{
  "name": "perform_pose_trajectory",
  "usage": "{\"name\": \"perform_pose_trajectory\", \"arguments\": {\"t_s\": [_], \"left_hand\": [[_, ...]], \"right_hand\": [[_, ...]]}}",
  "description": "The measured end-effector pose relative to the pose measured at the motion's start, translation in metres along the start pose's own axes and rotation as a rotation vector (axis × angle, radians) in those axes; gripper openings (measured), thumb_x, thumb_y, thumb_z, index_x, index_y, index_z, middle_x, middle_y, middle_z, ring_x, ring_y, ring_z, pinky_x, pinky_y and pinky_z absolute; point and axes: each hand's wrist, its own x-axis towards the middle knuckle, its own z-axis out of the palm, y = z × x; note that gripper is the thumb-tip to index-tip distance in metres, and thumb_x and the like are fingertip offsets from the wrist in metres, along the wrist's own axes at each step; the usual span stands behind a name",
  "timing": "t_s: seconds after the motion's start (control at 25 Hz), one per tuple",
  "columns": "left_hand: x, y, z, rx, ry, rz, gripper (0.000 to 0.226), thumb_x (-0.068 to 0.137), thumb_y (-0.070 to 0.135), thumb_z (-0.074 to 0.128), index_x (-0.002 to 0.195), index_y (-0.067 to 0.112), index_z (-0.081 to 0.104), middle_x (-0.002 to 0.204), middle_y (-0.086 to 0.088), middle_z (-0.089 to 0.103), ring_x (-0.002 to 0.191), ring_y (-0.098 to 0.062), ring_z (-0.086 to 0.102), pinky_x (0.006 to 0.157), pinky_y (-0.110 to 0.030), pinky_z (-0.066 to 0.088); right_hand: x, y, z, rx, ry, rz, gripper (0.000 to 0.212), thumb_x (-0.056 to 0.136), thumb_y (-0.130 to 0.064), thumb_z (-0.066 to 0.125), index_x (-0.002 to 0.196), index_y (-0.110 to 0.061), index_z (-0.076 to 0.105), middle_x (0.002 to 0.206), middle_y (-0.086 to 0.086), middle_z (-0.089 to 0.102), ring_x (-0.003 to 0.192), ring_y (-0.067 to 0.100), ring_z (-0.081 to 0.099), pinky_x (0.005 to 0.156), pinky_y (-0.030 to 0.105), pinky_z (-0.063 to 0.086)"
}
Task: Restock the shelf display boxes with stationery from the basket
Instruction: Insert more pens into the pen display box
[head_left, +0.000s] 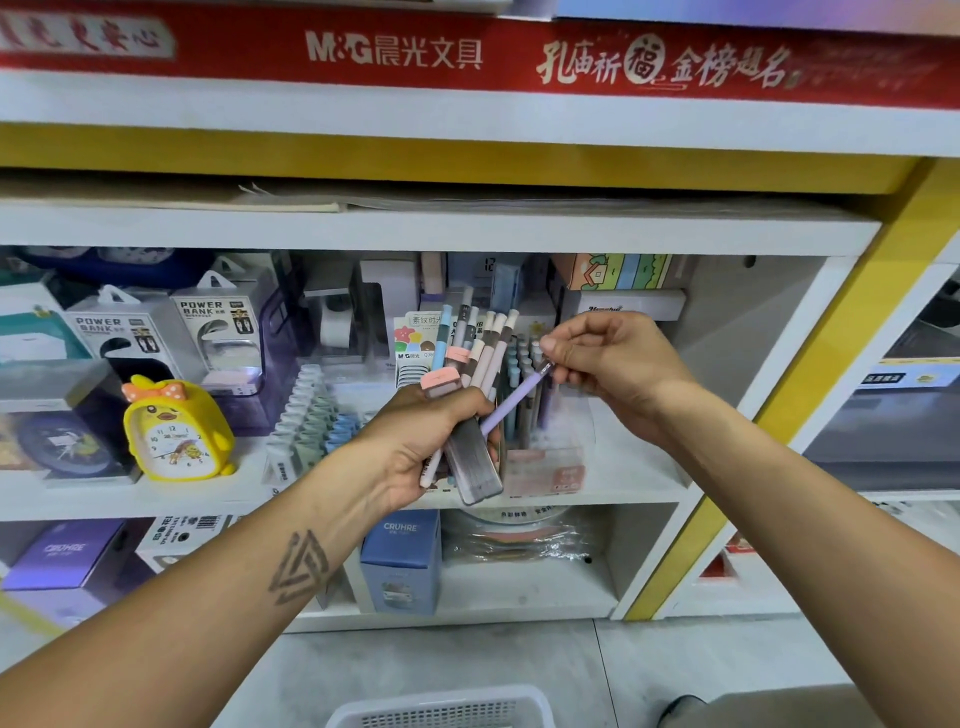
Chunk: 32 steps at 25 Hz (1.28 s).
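Observation:
My left hand (421, 441) grips a bundle of stationery (480, 358) in front of the middle shelf: several pastel pens fanned upward and clear lead cases with pink caps. My right hand (608, 364) pinches the top end of a purple pen (511, 402) that slants down into the bundle. Behind the hands stands a clear display box (540, 467) with upright pens in it. The white basket (441, 709) sits on the floor at the bottom edge; its contents are out of view.
A rack of pastel pens (311, 415) lies left of the display box. A yellow duck clock (176, 431) and power bank packs (218, 332) stand further left. Blue boxes (402, 561) fill the lower shelf. A yellow post (769, 395) bounds the shelf at right.

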Motion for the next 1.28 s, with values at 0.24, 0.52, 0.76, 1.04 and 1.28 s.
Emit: {"name": "perform_pose_trajectory", "arguments": {"t_s": [0.24,0.52,0.76,1.04,1.28], "left_hand": [[0.001,-0.004,-0.002,0.007,0.033,0.004,0.009,0.08,0.004,0.068,0.087,0.006,0.073,0.072,-0.018,0.069,0.057,-0.027,0.065,0.073,-0.038,0.047],[0.001,-0.006,0.0,-0.023,-0.018,0.019,0.013,0.081,0.001,0.066,0.093,0.004,0.07,0.071,-0.021,0.067,0.056,-0.028,0.064,0.061,-0.034,0.055],[0.003,-0.011,-0.001,0.002,-0.036,0.021,0.022,0.078,0.005,0.07,0.1,0.005,0.072,0.078,-0.021,0.07,0.066,-0.029,0.068,0.073,-0.044,0.053],[0.0,-0.011,-0.002,0.025,-0.039,0.015,0.018,0.075,0.006,0.073,0.093,0.006,0.074,0.079,-0.024,0.07,0.062,-0.03,0.067,0.072,-0.04,0.054],[-0.002,-0.012,-0.001,0.006,-0.051,0.01,0.015,0.077,0.002,0.071,0.092,0.005,0.072,0.079,-0.024,0.069,0.064,-0.031,0.066,0.074,-0.044,0.054]], "right_hand": [[0.01,0.0,-0.022,-0.079,0.321,-0.162,0.007,0.088,-0.004,0.073,0.093,0.001,0.073,0.07,0.006,0.069,0.056,0.01,0.059,0.06,0.02,0.052],[0.002,0.011,-0.014,-0.91,0.155,-0.445,0.011,0.093,-0.022,0.07,0.093,-0.013,0.078,0.079,-0.002,0.071,0.074,0.017,0.065,0.074,0.032,0.055],[0.004,0.016,-0.016,-0.943,0.146,-0.507,0.011,0.093,-0.02,0.07,0.094,-0.011,0.078,0.086,0.002,0.074,0.078,0.02,0.065,0.075,0.035,0.053],[0.001,0.015,-0.017,-0.93,0.075,-0.496,0.008,0.09,-0.023,0.073,0.091,-0.016,0.078,0.084,-0.003,0.074,0.078,0.013,0.065,0.075,0.034,0.055],[0.003,0.024,-0.011,-0.826,0.025,-0.334,0.014,0.088,-0.023,0.076,0.089,-0.026,0.063,0.081,-0.006,0.069,0.074,0.013,0.069,0.072,0.04,0.06]]}}
